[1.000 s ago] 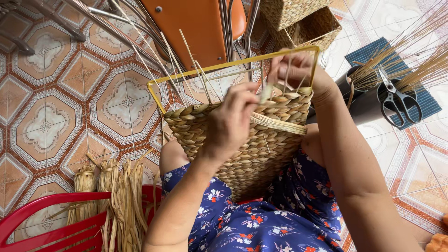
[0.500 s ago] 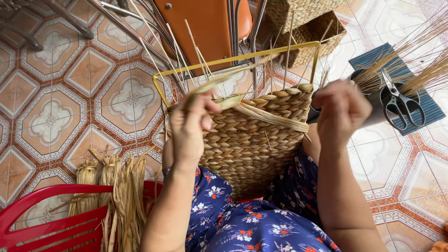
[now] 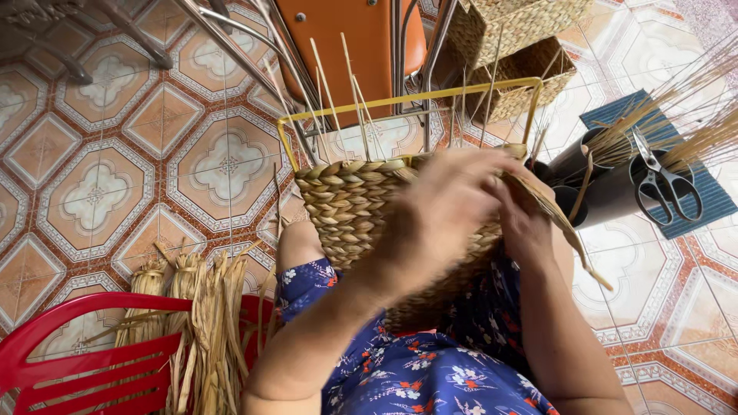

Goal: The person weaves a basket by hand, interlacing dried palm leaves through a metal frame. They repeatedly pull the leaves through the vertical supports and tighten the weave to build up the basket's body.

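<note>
A half-woven basket (image 3: 361, 211) sits in the middle of the frame on the person's lap, over blue flowered cloth (image 3: 415, 376). Its braided wall shows clearly on the left side; the right side is covered by both hands. A yellow wire frame (image 3: 407, 100) rises above the rim, with thin upright stakes (image 3: 327, 77) standing inside it.

The left hand (image 3: 438, 215) lies across the front of the basket, blurred, its fingers curled toward the rim; whether it grips a strand or only presses on the weave cannot be made out. The right hand (image 3: 530, 223) is just behind and to the right, partly hidden by the left, closed around a flat straw strand (image 3: 565, 230) that runs down toward the lower right.

At the lower left, a bundle of dried straw (image 3: 204, 323) rests on a red plastic chair (image 3: 84, 353), which the frame edge cuts off. At the right, scissors (image 3: 665, 184) lie on a dark container (image 3: 607, 192) holding loose reeds, over a blue mat (image 3: 711, 196). Two finished baskets (image 3: 523, 46) sit at the upper right, the top one cut off. An orange chair (image 3: 361, 46) with metal legs stands at the top centre on the patterned tile floor (image 3: 100, 169).
</note>
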